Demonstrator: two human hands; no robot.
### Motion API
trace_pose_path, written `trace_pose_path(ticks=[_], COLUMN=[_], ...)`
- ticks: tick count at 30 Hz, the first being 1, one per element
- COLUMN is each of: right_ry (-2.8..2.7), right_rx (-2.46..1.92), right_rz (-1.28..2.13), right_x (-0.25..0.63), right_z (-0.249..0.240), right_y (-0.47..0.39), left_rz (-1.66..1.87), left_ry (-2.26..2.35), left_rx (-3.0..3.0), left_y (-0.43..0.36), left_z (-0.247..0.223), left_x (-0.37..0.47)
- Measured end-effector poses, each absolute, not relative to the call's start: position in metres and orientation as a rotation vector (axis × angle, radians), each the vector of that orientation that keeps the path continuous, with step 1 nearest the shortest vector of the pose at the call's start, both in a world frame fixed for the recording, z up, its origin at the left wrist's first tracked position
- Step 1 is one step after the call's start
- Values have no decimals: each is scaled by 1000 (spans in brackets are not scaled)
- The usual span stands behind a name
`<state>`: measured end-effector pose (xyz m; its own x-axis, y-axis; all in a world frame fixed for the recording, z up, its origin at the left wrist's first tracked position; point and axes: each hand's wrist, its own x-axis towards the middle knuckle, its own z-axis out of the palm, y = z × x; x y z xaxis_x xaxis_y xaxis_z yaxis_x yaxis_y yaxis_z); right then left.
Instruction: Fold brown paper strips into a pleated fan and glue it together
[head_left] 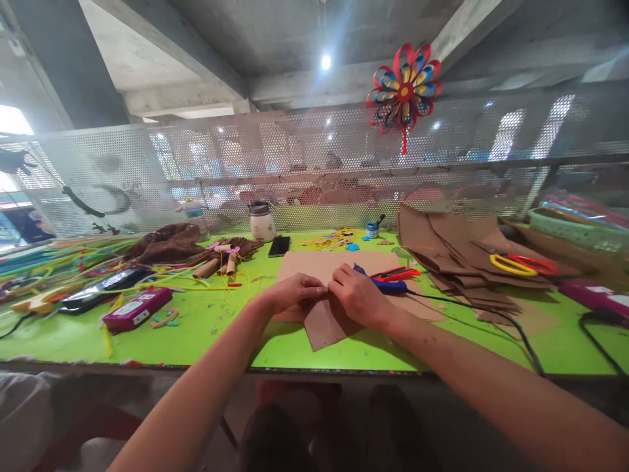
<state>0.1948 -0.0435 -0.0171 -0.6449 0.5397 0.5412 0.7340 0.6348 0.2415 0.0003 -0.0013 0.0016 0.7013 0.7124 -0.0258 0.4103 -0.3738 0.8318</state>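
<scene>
Both hands meet over a piece of brown paper [325,326] near the table's front edge. My left hand [296,292] pinches the paper's upper left edge between thumb and fingers. Close against it, my right hand [358,296] is closed on the same paper, its fingertips partly hidden. The paper's lower corner hangs toward me over a larger tan sheet [295,263] lying flat. Just right of my right hand lies a blue glue gun [390,286] with a black cord. Red-handled scissors [397,274] rest right behind it.
Stacked brown paper [457,252] with yellow-and-red scissors [514,264] lies at right. A phone [280,246], a lidded jar [262,221] and a small blue pot [372,230] stand farther back. Purple power strip [137,309], tools and cords crowd the left. Behind rises a perforated metal screen [221,157].
</scene>
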Motion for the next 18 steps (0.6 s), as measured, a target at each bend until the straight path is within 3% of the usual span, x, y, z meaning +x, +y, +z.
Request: trace_pose_path(ticks=[18], right_ry=[-2410], right_rx=[-1029], right_rz=[-621], right_x=[195], right_z=[-14], right_y=[-42], left_rz=[551], left_ry=[890], left_rx=[1606], left_y=[-8], left_z=[-4], left_x=[12])
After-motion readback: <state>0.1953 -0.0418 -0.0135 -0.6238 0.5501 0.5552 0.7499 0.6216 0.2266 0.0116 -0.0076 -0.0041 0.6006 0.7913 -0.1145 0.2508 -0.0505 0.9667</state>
